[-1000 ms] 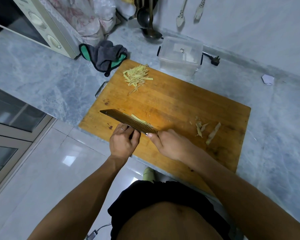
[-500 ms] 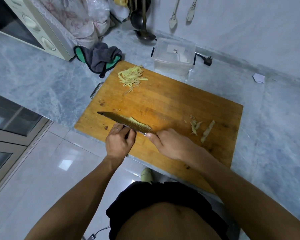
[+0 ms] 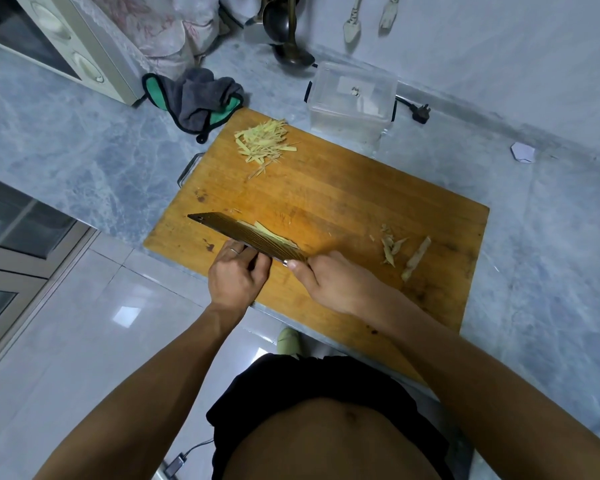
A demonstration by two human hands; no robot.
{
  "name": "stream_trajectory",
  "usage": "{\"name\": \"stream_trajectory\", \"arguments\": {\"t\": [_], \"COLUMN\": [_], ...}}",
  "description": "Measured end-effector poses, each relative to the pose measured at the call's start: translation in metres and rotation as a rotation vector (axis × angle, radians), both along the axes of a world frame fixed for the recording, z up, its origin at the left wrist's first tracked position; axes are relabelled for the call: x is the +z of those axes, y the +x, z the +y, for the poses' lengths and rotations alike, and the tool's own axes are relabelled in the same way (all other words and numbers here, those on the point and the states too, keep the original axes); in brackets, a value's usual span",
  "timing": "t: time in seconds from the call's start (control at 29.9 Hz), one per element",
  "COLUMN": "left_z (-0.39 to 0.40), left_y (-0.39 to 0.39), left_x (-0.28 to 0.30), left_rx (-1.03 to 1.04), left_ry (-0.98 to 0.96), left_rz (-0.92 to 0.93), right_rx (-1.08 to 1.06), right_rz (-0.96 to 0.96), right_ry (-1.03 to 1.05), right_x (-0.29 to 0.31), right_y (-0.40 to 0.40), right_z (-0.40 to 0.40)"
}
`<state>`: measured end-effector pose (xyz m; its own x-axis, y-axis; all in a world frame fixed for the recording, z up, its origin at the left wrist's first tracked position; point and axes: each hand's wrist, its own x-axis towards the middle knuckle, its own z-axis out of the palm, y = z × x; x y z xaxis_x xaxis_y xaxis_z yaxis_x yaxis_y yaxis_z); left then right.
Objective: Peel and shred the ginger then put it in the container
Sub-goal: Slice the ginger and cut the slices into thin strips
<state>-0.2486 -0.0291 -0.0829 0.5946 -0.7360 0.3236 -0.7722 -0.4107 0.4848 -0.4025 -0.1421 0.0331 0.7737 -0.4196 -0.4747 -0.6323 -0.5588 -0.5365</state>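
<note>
A wooden cutting board (image 3: 343,202) is lying on the grey marble counter (image 3: 66,140), and everything else sits in relation to it. At the board's near edge the right hand (image 3: 336,282) is gripping the handle of a cleaver (image 3: 246,237), fingers curled round it with the thumb lying along the top toward the blade. The blade is slanting across the board's near left part, its tip pointing to the left edge. The left hand (image 3: 238,275) is resting just on the near side of the blade, a ring showing on one finger; its fingers are bending down toward the board, probably pinning the ginger piece, though the blade and knuckles are hiding whatever lies under them, so whether they are closing on anything cannot be told. Pale ginger slices (image 3: 271,233) are showing just past the blade's far face. A pile of shredded ginger (image 3: 264,142) is sitting at the board's far left corner. Brownish peel scraps (image 3: 404,252) are lying toward the board's right side. The clear plastic container (image 3: 352,98) is standing off the board, just beyond its far edge. A grey and green cloth (image 3: 198,98) is lying crumpled beyond the far left corner.
</note>
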Motion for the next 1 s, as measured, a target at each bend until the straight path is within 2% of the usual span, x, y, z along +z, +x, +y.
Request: {"name": "stream_trajectory", "arguments": {"t": [0.47, 1.0], "left_z": [0.002, 0.001], "left_y": [0.0, 0.0], "left_x": [0.001, 0.002], "left_rx": [-0.002, -0.009], "left_ry": [-0.017, -0.007], "left_rz": [0.051, 0.024], "right_rx": [-0.009, 0.013], "right_rz": [-0.085, -0.073], "right_ry": [-0.024, -0.036], "right_x": [-0.002, -0.003], "right_y": [-0.001, -0.003], "right_z": [0.001, 0.002]}}
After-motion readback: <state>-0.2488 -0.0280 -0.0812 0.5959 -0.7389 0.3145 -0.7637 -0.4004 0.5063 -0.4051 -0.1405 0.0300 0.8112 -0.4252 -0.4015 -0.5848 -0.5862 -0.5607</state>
